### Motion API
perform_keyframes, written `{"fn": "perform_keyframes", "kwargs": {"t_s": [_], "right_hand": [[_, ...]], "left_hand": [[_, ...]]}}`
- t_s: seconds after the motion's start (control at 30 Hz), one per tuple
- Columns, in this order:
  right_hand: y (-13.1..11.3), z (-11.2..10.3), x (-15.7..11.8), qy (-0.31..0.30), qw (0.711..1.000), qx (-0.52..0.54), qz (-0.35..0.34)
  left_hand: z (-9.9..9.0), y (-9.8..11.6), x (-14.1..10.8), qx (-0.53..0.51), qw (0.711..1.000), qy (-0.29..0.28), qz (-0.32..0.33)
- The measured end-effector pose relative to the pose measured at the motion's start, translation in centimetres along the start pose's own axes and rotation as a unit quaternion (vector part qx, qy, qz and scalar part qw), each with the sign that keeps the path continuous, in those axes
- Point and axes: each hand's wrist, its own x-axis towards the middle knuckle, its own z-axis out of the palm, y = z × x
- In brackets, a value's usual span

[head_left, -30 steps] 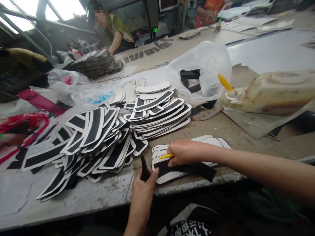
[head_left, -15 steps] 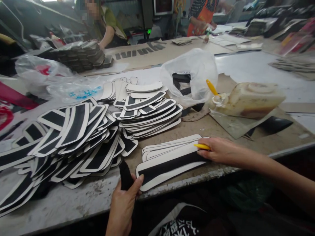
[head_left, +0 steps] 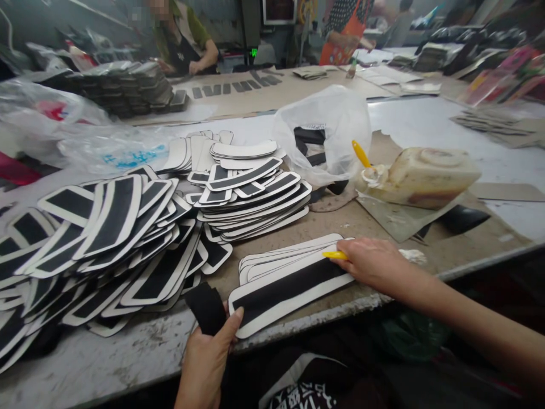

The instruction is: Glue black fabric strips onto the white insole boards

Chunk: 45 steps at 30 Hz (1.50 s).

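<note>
On the table's front edge lies a white curved-cornered panel with a black strip along its middle. My left hand grips a bunch of loose black strips, its thumb on the panel's left end. My right hand is closed around a yellow plastic stick and rests at the panel's right end, covering that end. Several plain white panels lie fanned just behind and partly under it.
Heaps of panels with black strips cover the left; another stack stands mid-table. Behind are a plastic bag with black strips and a tilted glue bottle with a yellow stick. Two people work across the table.
The black strips in my left hand have swung left and spread out more. The black strip on the panel looks wider. The view has shifted slightly; the person at back left has moved their arm.
</note>
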Motion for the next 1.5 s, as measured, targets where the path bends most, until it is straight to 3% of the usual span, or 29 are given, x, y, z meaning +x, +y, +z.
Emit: {"fn": "perform_keyframes", "kwargs": {"t_s": [0.2, 0.43, 0.67, 0.93, 1.33, 1.5], "right_hand": [[0.7, 0.3, -0.1, 0.044, 0.996, 0.052, -0.056], [1.6, 0.7, 0.2, 0.054, 0.978, 0.202, -0.027], [1.2, 2.4, 0.5, 0.102, 0.986, 0.129, -0.017], [1.4, 4.6, 0.5, 0.122, 0.979, 0.162, -0.02], [0.9, 6.3, -0.4, 0.215, 0.966, 0.139, -0.049], [1.0, 6.7, -0.3, 0.221, 0.961, 0.158, -0.061]], "left_hand": [[0.3, 0.9, -0.6, -0.053, 0.998, -0.013, -0.034], [0.6, 1.0, -0.7, -0.035, 0.999, 0.009, -0.035], [0.6, 1.4, -0.9, -0.02, 0.999, 0.012, -0.038], [0.4, 1.4, -0.7, -0.013, 0.997, 0.003, -0.081], [0.0, 1.1, -0.2, -0.003, 0.997, -0.017, -0.071], [-0.2, 0.7, 0.1, 0.006, 0.996, -0.031, -0.078]]}}
